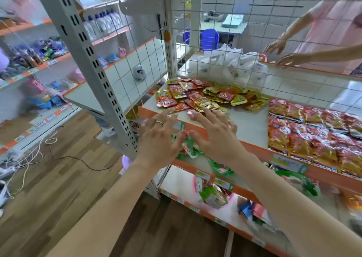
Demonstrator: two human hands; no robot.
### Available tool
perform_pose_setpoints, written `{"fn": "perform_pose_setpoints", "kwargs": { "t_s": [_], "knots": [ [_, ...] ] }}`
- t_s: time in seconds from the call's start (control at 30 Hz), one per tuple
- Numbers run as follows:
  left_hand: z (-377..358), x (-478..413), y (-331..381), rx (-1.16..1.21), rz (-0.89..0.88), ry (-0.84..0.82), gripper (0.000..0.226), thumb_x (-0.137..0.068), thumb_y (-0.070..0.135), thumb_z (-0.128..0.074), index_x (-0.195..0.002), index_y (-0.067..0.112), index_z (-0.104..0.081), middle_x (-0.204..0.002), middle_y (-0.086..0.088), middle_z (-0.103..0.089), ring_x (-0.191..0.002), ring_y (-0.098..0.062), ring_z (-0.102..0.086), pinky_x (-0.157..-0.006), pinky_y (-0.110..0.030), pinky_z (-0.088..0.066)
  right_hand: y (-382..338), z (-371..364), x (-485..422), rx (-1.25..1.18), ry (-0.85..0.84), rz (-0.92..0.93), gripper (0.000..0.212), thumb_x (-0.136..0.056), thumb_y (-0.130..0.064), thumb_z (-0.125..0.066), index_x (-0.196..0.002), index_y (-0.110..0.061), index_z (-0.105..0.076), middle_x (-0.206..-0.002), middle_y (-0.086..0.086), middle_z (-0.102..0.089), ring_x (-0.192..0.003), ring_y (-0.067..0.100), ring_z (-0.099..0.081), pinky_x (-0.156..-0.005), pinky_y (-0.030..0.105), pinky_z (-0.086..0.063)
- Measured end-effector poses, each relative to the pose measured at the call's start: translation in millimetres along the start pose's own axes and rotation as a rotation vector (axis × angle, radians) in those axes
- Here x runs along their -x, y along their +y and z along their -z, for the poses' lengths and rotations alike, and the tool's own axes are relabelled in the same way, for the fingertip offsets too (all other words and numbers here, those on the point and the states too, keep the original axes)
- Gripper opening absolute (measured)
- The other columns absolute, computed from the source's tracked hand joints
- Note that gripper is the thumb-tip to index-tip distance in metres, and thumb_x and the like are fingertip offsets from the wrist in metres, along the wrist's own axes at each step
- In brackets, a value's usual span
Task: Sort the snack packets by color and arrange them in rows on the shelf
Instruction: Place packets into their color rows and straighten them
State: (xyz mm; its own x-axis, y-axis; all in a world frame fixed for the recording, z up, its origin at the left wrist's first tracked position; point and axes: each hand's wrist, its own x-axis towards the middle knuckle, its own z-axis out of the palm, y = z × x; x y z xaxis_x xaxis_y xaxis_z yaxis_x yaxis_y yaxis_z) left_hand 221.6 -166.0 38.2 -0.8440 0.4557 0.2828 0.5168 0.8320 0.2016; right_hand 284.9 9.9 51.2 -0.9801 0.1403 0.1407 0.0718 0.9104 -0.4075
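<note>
A loose heap of red and yellow snack packets (207,96) lies at the back left of the white shelf (248,125). To its right, red packets (313,131) lie in neat rows. My left hand (158,137) and my right hand (213,131) hover side by side over the shelf's orange front edge, fingers spread and straight, holding nothing. The right fingertips reach the nearest packets of the heap.
A wire grid (235,60) backs the shelf; behind it another person's hands (282,55) reach over white bags (225,64). Lower shelves hold green packets (219,166) and a pink basket (211,196). A grey upright post (94,64) stands at left. Cords (39,155) lie on the wooden floor.
</note>
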Motion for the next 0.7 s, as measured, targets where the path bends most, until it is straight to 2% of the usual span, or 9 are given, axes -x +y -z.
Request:
{"fn": "perform_pose_setpoints", "kwargs": {
  "t_s": [0.3,0.5,0.7],
  "knots": [
    [-27,-19,-31,0.069,-0.02,-0.107,0.074,-0.091,0.065,-0.025,-0.153,0.027,-0.036,-0.163,0.005,-0.03,-0.149,-0.02,-0.026,-0.122,-0.051,-0.018,-4,-34,-16,0.001,-0.063,-0.063,0.06,-0.098,-0.057,-0.044,-0.152,-0.037,-0.027,-0.166,-0.009,-0.014,-0.152,0.018,-0.007,-0.118,0.054,-0.01],
    [-49,-46,-39,0.088,0.009,-0.085,0.071,-0.094,0.064,-0.024,-0.146,0.022,-0.046,-0.154,-0.001,-0.045,-0.141,-0.023,-0.042,-0.116,-0.053,-0.031,5,-38,-56,-0.005,-0.022,-0.034,0.06,-0.099,-0.051,-0.047,-0.154,-0.033,-0.031,-0.164,-0.009,-0.02,-0.15,0.014,-0.011,-0.116,0.049,-0.01],
    [-77,-74,-44,0.06,0.018,-0.166,0.072,-0.094,0.061,-0.021,-0.148,0.02,-0.045,-0.154,-0.001,-0.044,-0.142,-0.024,-0.041,-0.117,-0.051,-0.028,31,-49,-98,-0.034,-0.053,-0.062,0.057,-0.097,-0.044,-0.051,-0.151,-0.034,-0.037,-0.163,-0.008,-0.023,-0.149,0.017,-0.016,-0.115,0.047,-0.014]
  ]
}}
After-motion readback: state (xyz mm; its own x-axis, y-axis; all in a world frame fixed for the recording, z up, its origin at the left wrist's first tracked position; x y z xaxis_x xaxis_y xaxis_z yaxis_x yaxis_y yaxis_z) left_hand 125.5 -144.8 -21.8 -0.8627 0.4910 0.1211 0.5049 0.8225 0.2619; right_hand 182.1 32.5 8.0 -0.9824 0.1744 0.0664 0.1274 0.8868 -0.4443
